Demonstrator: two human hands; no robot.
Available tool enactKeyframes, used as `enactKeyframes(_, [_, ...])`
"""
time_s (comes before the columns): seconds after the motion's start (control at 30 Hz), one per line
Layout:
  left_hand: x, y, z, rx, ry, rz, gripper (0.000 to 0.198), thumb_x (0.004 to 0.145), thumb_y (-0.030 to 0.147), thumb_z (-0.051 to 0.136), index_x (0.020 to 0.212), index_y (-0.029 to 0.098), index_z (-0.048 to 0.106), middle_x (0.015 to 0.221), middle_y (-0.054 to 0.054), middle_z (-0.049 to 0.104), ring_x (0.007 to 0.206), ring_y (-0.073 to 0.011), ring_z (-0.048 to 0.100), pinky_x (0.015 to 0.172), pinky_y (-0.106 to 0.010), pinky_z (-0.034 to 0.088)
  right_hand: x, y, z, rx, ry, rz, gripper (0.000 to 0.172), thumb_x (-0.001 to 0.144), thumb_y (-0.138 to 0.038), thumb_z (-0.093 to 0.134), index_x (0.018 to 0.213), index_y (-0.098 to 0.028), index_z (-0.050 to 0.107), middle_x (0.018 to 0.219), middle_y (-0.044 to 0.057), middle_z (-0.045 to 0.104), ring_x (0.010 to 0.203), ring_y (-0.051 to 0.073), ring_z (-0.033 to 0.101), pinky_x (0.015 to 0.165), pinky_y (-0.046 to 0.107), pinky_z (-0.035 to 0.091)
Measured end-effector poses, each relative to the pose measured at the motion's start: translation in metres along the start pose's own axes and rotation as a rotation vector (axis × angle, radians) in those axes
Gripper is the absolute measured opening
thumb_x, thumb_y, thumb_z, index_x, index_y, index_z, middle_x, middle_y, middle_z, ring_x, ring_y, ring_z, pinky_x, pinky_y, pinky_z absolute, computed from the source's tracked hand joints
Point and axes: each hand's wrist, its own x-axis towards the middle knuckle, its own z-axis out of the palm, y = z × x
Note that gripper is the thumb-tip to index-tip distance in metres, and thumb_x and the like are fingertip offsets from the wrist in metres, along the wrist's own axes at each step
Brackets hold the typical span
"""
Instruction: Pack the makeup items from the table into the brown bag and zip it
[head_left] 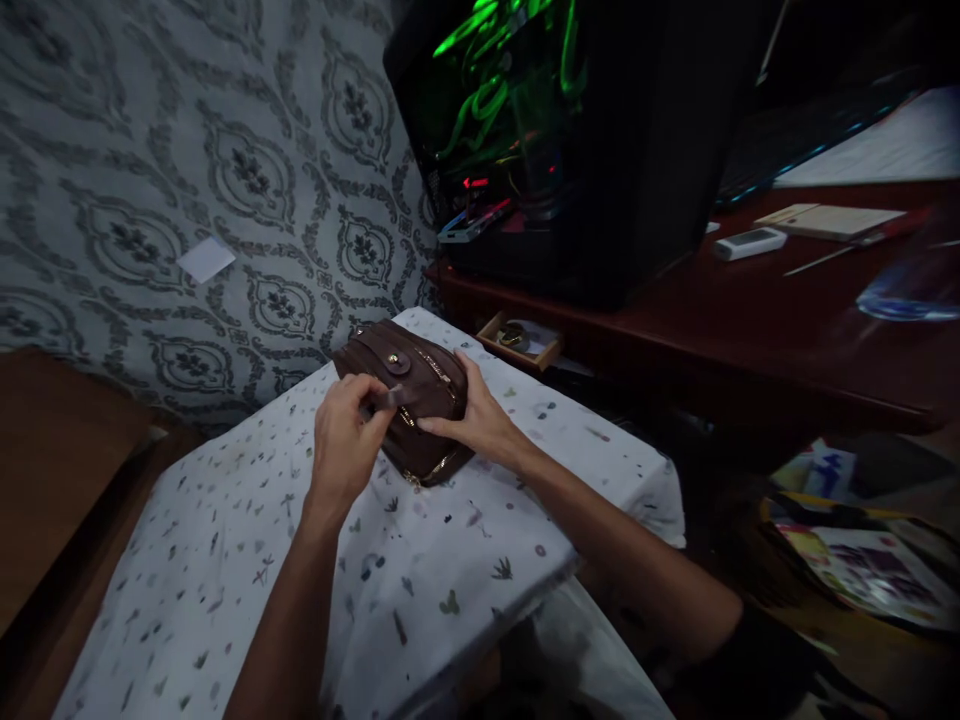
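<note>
A brown leather handbag [427, 385] with gold zips and a round gold stud on a flap lies on the patterned white tablecloth [465, 560]. My left hand [346, 430] is closed at the bag's near left side, thumb and forefinger pinching a short blurred tab [394, 396] beside one zip. From the right, my right hand [480, 415] grips the bag, its thumb over the near face and its fingers along the far side. What lies inside the bag is hidden.
A dark red desk [780, 330] stands to the right, holding a computer case [637, 150] with green lights. Its small open drawer [544, 355] juts out near the bag. The patterned wall [247, 180] rises behind, and a stuffed bag [862, 560] sits low at right.
</note>
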Motion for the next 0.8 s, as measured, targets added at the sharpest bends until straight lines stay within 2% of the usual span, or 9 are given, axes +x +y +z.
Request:
enactKeyframes(0.1, [-0.006,0.0,0.0,0.002,-0.012,-0.008,0.012,0.087,0.021,0.061,0.075,0.02,0.06,0.077,0.001,0.059,0.076,-0.0158,0.054,0.068,-0.027,0.037,-0.002,-0.002,0.0,-0.013,0.002,0.014,0.126,0.064,-0.065,0.083,0.161,-0.027,0.011,0.162,0.014,0.029,0.149,0.036,0.031,0.123,0.057,0.024])
enactKeyframes(0.23, [-0.01,-0.001,-0.001,-0.009,-0.039,0.019,0.007,0.086,0.018,0.062,0.079,0.02,0.063,0.08,0.001,0.062,0.077,-0.0151,0.056,0.068,-0.026,0.038,-0.002,-0.005,0.0,-0.014,0.007,-0.008,0.124,0.066,-0.063,0.083,0.16,-0.026,0.012,0.162,0.015,0.029,0.149,0.037,0.03,0.123,0.057,0.024])
enactKeyframes(0.43, [-0.009,-0.004,-0.002,-0.075,-0.042,-0.001,0.013,0.087,0.015,0.056,0.081,0.019,0.066,0.079,0.0,0.065,0.074,-0.015,0.059,0.066,-0.026,0.04,-0.003,-0.008,0.002,-0.031,0.036,-0.047,0.119,0.068,-0.061,0.082,0.16,-0.028,0.014,0.161,0.013,0.031,0.149,0.036,0.032,0.123,0.056,0.024])
enactKeyframes(0.63, [-0.018,0.006,0.003,0.049,-0.051,0.019,0.012,0.087,0.014,0.056,0.084,0.019,0.066,0.084,-0.002,0.066,0.08,-0.0179,0.06,0.07,-0.028,0.04,-0.002,-0.009,0.001,-0.02,0.012,-0.062,0.118,0.068,-0.063,0.081,0.159,-0.024,0.016,0.16,0.015,0.033,0.147,0.037,0.033,0.122,0.056,0.027])
enactKeyframes(0.8, [-0.025,0.013,0.004,0.136,-0.105,0.057,0.011,0.089,0.014,0.056,0.083,0.02,0.064,0.083,-0.001,0.065,0.079,-0.0177,0.06,0.071,-0.028,0.039,-0.001,-0.005,-0.001,-0.01,0.002,-0.076,0.12,0.065,-0.066,0.082,0.158,-0.025,0.018,0.159,0.015,0.034,0.147,0.037,0.034,0.121,0.057,0.028])
